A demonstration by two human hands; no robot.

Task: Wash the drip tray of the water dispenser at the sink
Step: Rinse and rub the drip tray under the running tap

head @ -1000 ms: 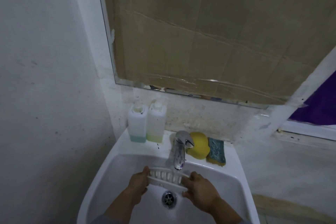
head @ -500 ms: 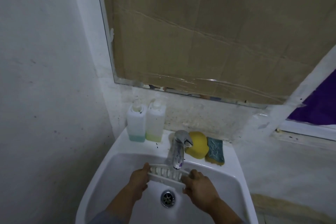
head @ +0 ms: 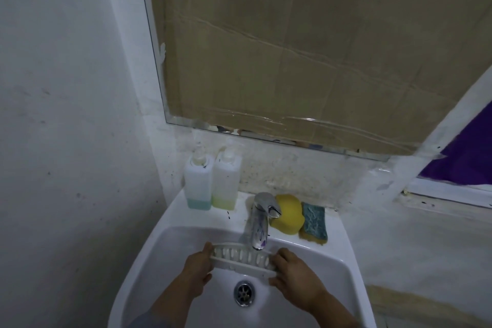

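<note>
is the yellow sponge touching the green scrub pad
Touching. The head view shows the yellow sponge on the sink ledge pressed against the green scrub pad, no gap between them.

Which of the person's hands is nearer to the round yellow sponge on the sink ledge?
Right. The right hand grips the white slotted drip tray's right end, just below the round yellow sponge. The left hand holds the tray's far end, beyond the chrome tap.

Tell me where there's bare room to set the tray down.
Free: sink basin floor around the drain. Crowded: back ledge, with two soap bottles, faucet, yellow sponge, scouring pad. Both hands hold the drip tray.
</note>
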